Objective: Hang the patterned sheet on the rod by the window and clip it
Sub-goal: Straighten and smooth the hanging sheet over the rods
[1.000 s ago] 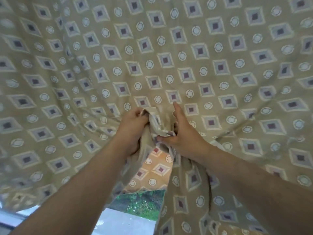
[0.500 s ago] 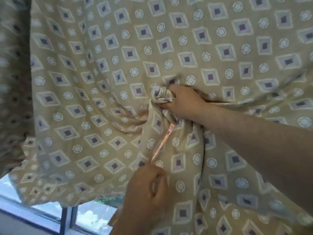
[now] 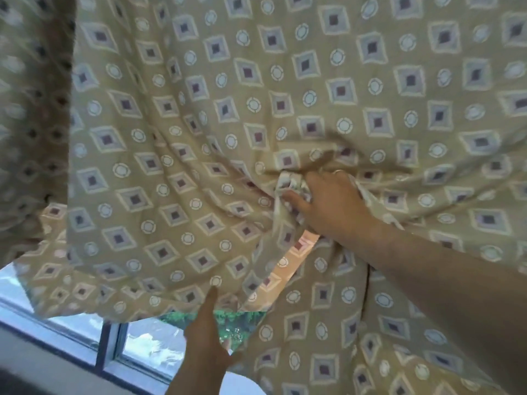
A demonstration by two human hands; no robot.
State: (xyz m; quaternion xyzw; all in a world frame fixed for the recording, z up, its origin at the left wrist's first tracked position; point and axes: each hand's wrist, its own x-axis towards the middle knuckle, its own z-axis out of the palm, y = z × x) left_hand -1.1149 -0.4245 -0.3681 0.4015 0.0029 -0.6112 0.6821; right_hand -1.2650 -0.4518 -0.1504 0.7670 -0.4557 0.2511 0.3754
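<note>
Gripping a bunched fold of the patterned sheet point(image 3: 285, 81), the right hand point(image 3: 328, 203) closes its grip around gathered cloth at mid-sheet. Tan fabric with diamonds and circles hangs across the window point(image 3: 137, 346). Below the bunch, the left hand point(image 3: 205, 346) reaches with straight fingers to the sheet's lower edge.

Right hand point(image 3: 330, 203) gripping a bunched wad of the patterned sheet point(image 3: 199, 143), left hand point(image 3: 206, 346) touching its bottom edge, window point(image 3: 119, 346) below.
</note>
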